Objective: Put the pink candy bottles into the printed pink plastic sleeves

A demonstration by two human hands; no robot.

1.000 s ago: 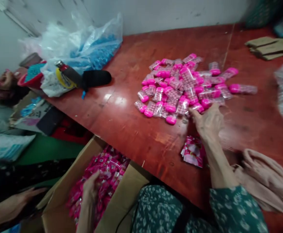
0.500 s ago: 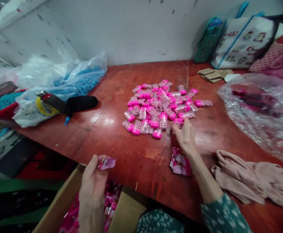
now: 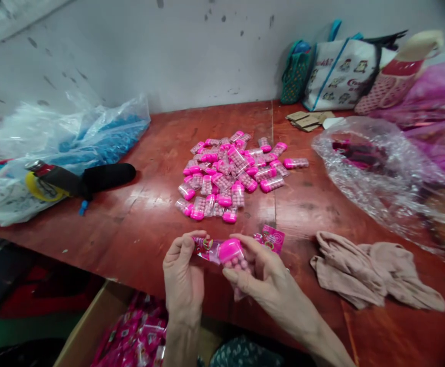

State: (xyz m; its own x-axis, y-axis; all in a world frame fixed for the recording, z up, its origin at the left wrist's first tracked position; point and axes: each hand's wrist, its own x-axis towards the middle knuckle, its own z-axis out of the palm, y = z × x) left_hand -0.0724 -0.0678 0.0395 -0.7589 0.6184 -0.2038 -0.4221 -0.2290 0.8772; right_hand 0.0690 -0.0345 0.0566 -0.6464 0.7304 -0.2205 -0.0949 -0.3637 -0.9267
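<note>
Pink-capped bottle (image 3: 231,252) sits in our right hand (image 3: 276,278), half closed around it; at its left, our left hand (image 3: 184,278) pinches a printed wrapper (image 3: 204,248). Beyond lies the bottle pile (image 3: 230,173). If we pinch loosely, the wrapper may slip away.

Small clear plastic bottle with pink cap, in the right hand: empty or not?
Not empty: pink balls show through the clear plastic bottle, below its pink cap. The right hand covers part; how full, I cannot tell.
</note>
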